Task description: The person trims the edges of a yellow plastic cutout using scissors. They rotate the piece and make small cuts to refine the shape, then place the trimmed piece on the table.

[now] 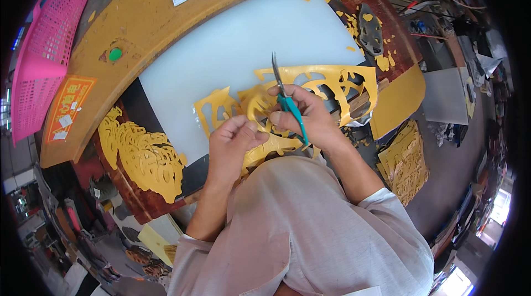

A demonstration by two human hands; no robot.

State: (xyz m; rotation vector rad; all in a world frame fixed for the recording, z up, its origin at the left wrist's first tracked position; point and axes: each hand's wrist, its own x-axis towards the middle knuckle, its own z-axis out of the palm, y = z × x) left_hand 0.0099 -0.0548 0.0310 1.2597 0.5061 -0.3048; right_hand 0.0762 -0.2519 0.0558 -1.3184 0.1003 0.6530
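Observation:
In my right hand is a pair of teal-handled scissors, their slim dark tips pointing away from me over the white board. My left hand is closed, thumb against fingers, on a yellow cut-out piece partly hidden and blurred between my two hands. A yellow sheet with large cut-out holes lies to the right, partly under my right hand. Another holed yellow scrap rests on the board just beyond my left hand.
Yellow cut-outs are heaped at the left. A grey cutting die stands among small yellow scraps at the far right. More yellow pieces are stacked nearer right. A yellow machine beam arches behind the board, beside a pink basket.

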